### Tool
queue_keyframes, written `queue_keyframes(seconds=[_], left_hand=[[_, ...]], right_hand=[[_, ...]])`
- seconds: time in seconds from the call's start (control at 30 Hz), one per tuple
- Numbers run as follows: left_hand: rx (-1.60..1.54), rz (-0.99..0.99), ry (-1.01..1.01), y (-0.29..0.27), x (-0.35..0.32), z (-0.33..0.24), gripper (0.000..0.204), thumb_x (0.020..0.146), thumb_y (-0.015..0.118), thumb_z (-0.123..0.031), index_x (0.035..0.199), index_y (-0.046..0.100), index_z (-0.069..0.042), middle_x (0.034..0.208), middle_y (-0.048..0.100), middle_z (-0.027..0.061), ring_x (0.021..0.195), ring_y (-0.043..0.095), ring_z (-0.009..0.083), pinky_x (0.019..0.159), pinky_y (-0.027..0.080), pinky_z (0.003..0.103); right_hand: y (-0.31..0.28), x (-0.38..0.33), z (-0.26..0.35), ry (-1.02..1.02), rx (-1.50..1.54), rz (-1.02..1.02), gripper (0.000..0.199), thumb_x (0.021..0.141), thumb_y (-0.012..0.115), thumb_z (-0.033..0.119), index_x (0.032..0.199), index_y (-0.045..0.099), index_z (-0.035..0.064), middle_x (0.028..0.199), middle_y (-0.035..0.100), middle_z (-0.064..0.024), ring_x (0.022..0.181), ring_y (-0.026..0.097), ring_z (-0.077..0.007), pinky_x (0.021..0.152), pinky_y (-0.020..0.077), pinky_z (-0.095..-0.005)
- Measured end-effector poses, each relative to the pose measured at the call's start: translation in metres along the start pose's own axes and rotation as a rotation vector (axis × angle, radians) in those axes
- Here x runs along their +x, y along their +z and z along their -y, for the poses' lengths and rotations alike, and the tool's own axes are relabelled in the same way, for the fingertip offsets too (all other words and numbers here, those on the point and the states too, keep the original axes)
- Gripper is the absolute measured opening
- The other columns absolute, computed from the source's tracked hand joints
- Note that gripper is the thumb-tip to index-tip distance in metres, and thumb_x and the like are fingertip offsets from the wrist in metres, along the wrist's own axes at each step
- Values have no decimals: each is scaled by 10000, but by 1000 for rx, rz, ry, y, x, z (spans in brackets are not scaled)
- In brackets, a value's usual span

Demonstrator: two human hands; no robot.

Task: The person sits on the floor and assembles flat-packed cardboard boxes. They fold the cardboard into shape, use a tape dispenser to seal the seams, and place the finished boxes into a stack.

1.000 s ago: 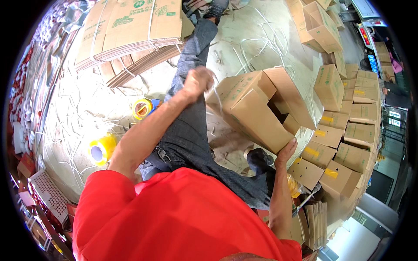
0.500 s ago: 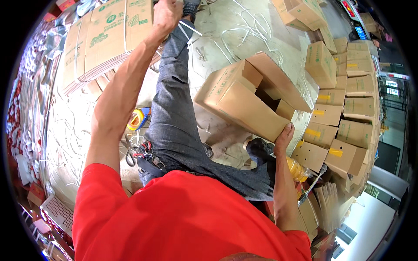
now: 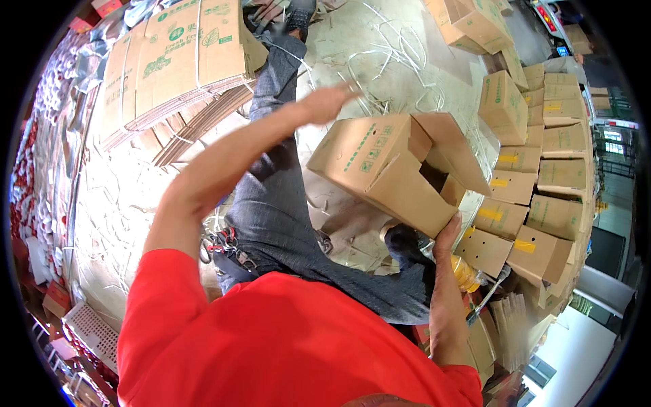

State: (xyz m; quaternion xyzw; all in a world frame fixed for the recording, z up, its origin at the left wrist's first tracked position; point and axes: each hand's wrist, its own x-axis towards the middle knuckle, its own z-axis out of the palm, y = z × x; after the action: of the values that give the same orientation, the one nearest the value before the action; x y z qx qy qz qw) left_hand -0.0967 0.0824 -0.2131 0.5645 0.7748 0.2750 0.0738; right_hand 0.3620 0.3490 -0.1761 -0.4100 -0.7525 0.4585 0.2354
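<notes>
A brown cardboard box [image 3: 380, 169] with green print lies tilted above my lap, its flaps open toward the right. My right hand [image 3: 447, 234] grips its lower right corner from underneath. My left hand [image 3: 324, 103] hovers open just above the box's upper left edge, fingers stretched out and holding nothing. I sit in dark jeans and a red shirt.
A bundle of flat cardboard sheets [image 3: 176, 61] lies strapped at the upper left. Several taped boxes [image 3: 536, 176] with yellow tape are stacked along the right. White plastic strapping offcuts [image 3: 386, 61] litter the floor. A white crate [image 3: 88, 332] sits at the lower left.
My left hand has swung back from the flat cardboard stack at the top toward the box. The box has tipped and shifted slightly right in my right hand.
</notes>
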Motion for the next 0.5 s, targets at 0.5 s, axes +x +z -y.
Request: queue_keyframes(seconds=[0.5], left_hand=[[-14,-226,-879,92,-5,96,320,941,537,-145,1223,635,-29,1126,690,327,1032,703,496,877,587,542]], right_hand=[[-23,-11,-26,357,216,-157,634,1134,311,504,1335,600,-24,1243,665,-122,1124,628,-238,1015,484,-374]])
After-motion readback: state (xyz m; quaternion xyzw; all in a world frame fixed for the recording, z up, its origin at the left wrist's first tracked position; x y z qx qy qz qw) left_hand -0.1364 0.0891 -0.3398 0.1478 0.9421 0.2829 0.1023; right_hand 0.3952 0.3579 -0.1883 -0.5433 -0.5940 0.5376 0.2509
